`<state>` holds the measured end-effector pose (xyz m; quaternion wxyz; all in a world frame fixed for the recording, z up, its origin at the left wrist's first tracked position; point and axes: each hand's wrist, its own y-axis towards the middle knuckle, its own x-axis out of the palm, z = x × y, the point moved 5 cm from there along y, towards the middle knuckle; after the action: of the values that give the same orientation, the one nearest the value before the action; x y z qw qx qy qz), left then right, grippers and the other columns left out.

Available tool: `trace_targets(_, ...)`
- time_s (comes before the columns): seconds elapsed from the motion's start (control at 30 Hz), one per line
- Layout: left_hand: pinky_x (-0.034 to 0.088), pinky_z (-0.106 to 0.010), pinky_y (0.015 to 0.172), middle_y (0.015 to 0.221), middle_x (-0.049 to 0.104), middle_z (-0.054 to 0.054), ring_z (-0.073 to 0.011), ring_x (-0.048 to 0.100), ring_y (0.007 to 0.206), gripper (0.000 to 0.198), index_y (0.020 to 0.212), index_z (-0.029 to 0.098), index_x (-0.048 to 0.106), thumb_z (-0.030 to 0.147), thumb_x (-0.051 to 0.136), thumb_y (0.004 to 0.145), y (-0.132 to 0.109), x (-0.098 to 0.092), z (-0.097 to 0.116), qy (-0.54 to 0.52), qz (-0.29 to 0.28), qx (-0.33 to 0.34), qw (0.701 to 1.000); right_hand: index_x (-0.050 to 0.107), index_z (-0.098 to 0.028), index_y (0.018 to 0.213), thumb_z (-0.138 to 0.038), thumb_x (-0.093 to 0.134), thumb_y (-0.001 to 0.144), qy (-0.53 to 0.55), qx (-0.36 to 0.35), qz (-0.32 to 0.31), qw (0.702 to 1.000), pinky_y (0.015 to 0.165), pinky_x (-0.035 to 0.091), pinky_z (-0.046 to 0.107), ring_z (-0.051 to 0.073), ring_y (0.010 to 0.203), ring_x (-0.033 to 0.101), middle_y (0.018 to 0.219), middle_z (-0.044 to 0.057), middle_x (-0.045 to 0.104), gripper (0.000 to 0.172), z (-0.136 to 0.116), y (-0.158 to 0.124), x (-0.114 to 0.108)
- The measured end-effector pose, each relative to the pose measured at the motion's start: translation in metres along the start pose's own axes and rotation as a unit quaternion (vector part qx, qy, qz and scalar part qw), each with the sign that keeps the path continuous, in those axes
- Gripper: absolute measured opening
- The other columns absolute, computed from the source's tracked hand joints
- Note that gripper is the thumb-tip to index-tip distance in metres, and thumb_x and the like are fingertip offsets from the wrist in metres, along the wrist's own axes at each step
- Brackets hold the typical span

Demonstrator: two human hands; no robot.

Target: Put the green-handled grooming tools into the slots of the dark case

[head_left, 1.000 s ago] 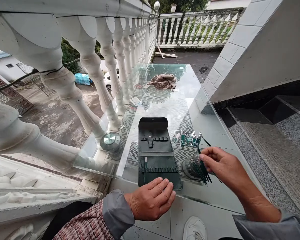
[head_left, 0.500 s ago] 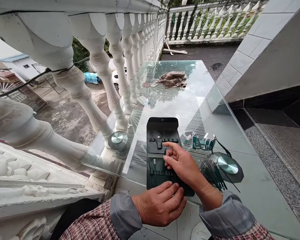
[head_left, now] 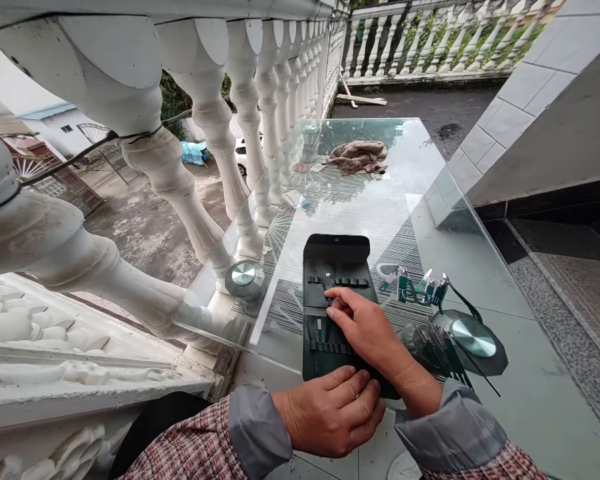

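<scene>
An unfolded dark manicure case point(head_left: 336, 248) lies on the glass table, with small elastic loops across it and a few slim tools point(head_left: 319, 330) in its lower left part. My right hand point(head_left: 367, 330) is over the middle of the case, finger and thumb pinched on a thin dark manicure tool point(head_left: 329, 303), mostly hidden by the fingers. My left hand point(head_left: 337, 410) rests across the case's lower edge, fingers stretched out and lying on it, thumb hidden. To the right lie nail clippers point(head_left: 403, 279), scissors point(head_left: 413, 293) and a bundle of slender green-handled tools point(head_left: 449, 353).
Round faceted supports with shiny discs point(head_left: 244, 273) show under the glass table point(head_left: 525, 360). A crumpled brown cloth point(head_left: 359, 158) lies at the far end, near a small white card point(head_left: 294, 198). White balusters point(head_left: 207, 133) line the left side; a tiled slanting wall point(head_left: 510, 113) stands right.
The view has shifted, so everything appears slightly farther right. My right hand's fingertips have closed in lower around the thin tool, which shows less. My left hand stays on the case's edge.
</scene>
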<state>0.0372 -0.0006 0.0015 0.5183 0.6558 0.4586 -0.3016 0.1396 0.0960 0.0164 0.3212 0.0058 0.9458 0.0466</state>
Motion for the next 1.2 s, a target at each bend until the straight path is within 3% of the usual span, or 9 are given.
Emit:
trace_targets(0.13, 0.044, -0.040, 0.099, 0.122, 0.056, -0.015, -0.0257, 0.053, 0.115, 0.031, 0.116, 0.009, 0.057, 0.022, 0.043, 0.091, -0.001, 0.002, 0.000, -0.002, -0.004, 0.000, 1.000, 0.063, -0.021, 0.092, -0.022, 0.046, 0.082, -0.056, -0.039, 0.013, 0.998, 0.073, 0.045, 0.030, 0.016, 0.078, 0.058, 0.086, 0.003, 0.063, 0.020, -0.002, -0.001, 0.000)
trace_targets(0.3, 0.043, -0.040, 0.102, 0.120, 0.058, -0.013, -0.0259, 0.052, 0.115, 0.031, 0.115, 0.009, 0.058, 0.022, 0.042, 0.090, -0.001, 0.000, -0.001, -0.003, 0.007, 0.000, 1.000, 0.065, -0.022, 0.082, -0.019, 0.046, 0.084, -0.065, -0.078, -0.019, 0.995, 0.073, 0.046, 0.029, 0.015, 0.077, 0.057, 0.082, 0.003, 0.061, 0.019, -0.006, -0.005, 0.005)
trace_targets(0.9, 0.036, -0.043, 0.107, 0.113, 0.062, -0.012, -0.0249, 0.057, 0.110, 0.029, 0.111, 0.008, 0.060, 0.018, 0.046, 0.088, 0.002, -0.004, -0.004, -0.008, 0.033, 0.010, 0.999, 0.068, -0.019, 0.084, -0.016, 0.044, 0.086, -0.096, -0.136, -0.076, 0.983, 0.076, 0.046, 0.031, 0.016, 0.082, 0.053, 0.085, 0.005, 0.057, 0.024, -0.011, -0.014, 0.008)
trace_targets(1.07, 0.041, -0.042, 0.104, 0.112, 0.062, -0.013, -0.0260, 0.056, 0.110, 0.030, 0.112, 0.007, 0.060, 0.017, 0.048, 0.087, 0.003, -0.005, -0.005, -0.017, 0.041, 0.000, 0.999, 0.059, -0.020, 0.112, -0.014, 0.041, 0.085, -0.078, -0.151, 0.000, 0.985, 0.080, 0.047, 0.034, 0.018, 0.092, 0.055, 0.098, 0.008, 0.058, 0.033, -0.012, -0.019, -0.005)
trace_targets(1.2, 0.045, -0.040, 0.099, 0.118, 0.059, -0.014, -0.0270, 0.055, 0.112, 0.032, 0.115, 0.006, 0.058, 0.018, 0.045, 0.089, 0.001, -0.003, -0.002, -0.002, 0.027, -0.005, 1.000, 0.061, -0.022, 0.100, -0.020, 0.044, 0.083, -0.103, -0.088, 0.111, 0.985, 0.079, 0.046, 0.035, 0.020, 0.088, 0.058, 0.095, 0.007, 0.063, 0.025, 0.004, -0.025, -0.059)
